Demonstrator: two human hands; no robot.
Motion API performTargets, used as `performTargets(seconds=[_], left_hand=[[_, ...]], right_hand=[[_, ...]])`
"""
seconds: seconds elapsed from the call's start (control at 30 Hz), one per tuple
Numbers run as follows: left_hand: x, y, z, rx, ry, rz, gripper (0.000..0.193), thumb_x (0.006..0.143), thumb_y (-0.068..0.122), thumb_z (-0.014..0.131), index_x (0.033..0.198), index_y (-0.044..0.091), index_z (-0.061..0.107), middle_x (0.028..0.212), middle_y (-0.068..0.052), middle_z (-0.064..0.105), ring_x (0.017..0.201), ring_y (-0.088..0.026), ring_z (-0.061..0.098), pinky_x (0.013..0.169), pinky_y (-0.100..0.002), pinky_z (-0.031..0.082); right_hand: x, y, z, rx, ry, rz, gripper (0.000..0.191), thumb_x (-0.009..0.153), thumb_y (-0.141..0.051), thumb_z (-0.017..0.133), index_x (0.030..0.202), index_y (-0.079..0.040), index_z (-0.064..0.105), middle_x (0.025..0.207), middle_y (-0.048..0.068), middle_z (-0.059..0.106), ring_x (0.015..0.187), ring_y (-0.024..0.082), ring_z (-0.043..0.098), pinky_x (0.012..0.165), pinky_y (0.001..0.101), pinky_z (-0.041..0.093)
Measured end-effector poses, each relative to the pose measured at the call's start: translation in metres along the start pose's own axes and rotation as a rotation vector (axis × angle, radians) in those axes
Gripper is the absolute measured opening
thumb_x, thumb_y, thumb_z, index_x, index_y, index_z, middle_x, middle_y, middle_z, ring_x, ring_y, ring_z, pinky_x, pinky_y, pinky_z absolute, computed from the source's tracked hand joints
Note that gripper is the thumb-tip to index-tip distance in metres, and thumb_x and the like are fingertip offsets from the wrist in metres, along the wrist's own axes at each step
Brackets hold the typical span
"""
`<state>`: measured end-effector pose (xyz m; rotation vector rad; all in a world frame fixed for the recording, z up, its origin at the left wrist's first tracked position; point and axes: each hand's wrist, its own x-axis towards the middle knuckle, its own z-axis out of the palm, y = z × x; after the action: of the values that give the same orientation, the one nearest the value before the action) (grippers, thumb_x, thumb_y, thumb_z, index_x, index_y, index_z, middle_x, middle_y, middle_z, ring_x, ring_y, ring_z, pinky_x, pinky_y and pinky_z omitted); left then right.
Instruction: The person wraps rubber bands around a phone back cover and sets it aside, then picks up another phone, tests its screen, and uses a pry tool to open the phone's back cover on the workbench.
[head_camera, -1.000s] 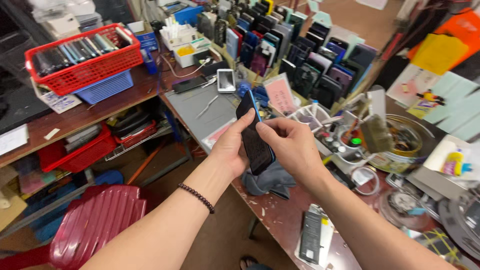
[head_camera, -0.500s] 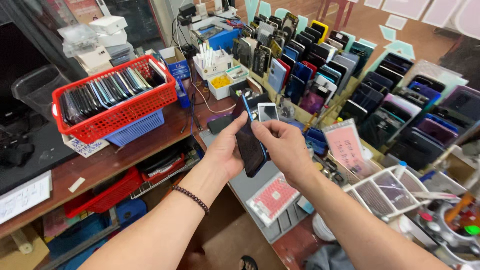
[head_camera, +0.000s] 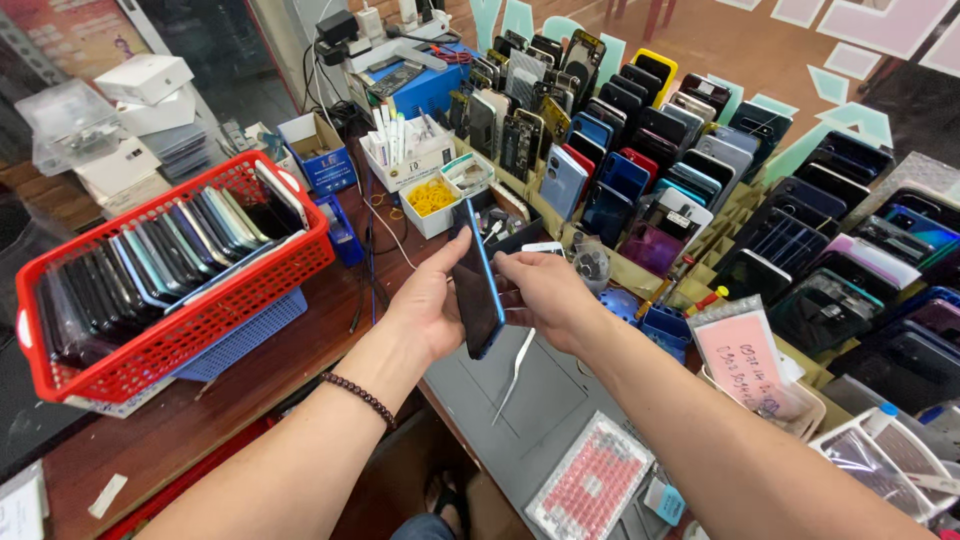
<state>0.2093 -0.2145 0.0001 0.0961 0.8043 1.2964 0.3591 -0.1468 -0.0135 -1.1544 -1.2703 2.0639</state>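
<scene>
Raised nearer the camera, both hands' fingers grip a dark phone (head_camera: 476, 282) edge-on: left hand (head_camera: 432, 305), right hand (head_camera: 545, 292).

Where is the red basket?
In the head view, the red basket sits at the left on the wooden bench, atop a blue basket, left of the left hand.

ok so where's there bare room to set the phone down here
Freest patch: the grey mat under both hands, between the tweezers and the pink-grid packet. A strip of bare wood lies between the red basket and the mat. The phone racks and the boxes behind are crowded. The phone sits between left hand and right hand.
</scene>
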Motion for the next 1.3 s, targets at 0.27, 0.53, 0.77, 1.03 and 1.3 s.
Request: performTargets(seconds=[0.27, 0.53, 0.77, 1.03, 1.3], left_hand=[[0.066, 0.078, -0.035, -0.066, 0.055, 0.016, 0.034, 0.092, 0.043, 0.08, 0.093, 0.012, 0.068, 0.087, -0.006, 0.07, 0.081, -0.024, 0.069, 0.077, -0.042, 0.058], [0.085, 0.191, -0.091, -0.018, 0.087, 0.065, 0.034, 0.083, 0.048, 0.076, 0.084, 0.015, 0.068, 0.08, -0.007, 0.072, 0.072, -0.028, 0.068, 0.068, -0.047, 0.057], [0.086, 0.25, -0.12, -0.12, 0.111, 0.132, 0.034, 0.086, 0.044, 0.076, 0.096, 0.012, 0.073, 0.09, -0.006, 0.076, 0.084, -0.026, 0.072, 0.083, -0.044, 0.06], [0.104, 0.262, -0.129, -0.133, 0.116, 0.1, 0.036, 0.085, 0.046, 0.077, 0.095, 0.012, 0.074, 0.095, -0.01, 0.077, 0.091, -0.026, 0.072, 0.088, -0.045, 0.059], [0.149, 0.256, -0.128, -0.138, 0.17, -0.045, 0.04, 0.086, 0.049, 0.072, 0.096, 0.01, 0.075, 0.099, -0.009, 0.079, 0.093, -0.027, 0.071, 0.088, -0.043, 0.056]], right_hand=[[0.071, -0.012, 0.034, 0.048, -0.091, 0.319, 0.018, 0.096, -0.031, 0.065, 0.101, -0.013, 0.066, 0.089, 0.005, 0.067, 0.076, 0.018, 0.068, 0.075, 0.0355, 0.058], [0.183, 0.005, 0.136, -0.6, -0.049, -0.05, 0.045, 0.076, -0.024, 0.08, 0.117, -0.008, 0.069, 0.093, 0.011, 0.076, 0.083, 0.027, 0.074, 0.071, 0.0427, 0.063], [0.227, 0.027, 0.192, -1.025, 0.031, -0.34, 0.048, 0.088, -0.041, 0.071, 0.118, -0.004, 0.063, 0.101, 0.028, 0.073, 0.1, 0.043, 0.071, 0.083, 0.0514, 0.056], [0.239, 0.037, 0.169, -1.275, 0.264, -0.257, 0.045, 0.075, -0.033, 0.081, 0.102, -0.002, 0.063, 0.109, 0.023, 0.065, 0.101, 0.042, 0.067, 0.086, 0.0524, 0.055], [0.241, 0.012, 0.152, -0.991, 0.256, 0.113, 0.047, 0.077, -0.042, 0.086, 0.103, -0.006, 0.069, 0.104, 0.016, 0.073, 0.096, 0.032, 0.07, 0.08, 0.0441, 0.058]])
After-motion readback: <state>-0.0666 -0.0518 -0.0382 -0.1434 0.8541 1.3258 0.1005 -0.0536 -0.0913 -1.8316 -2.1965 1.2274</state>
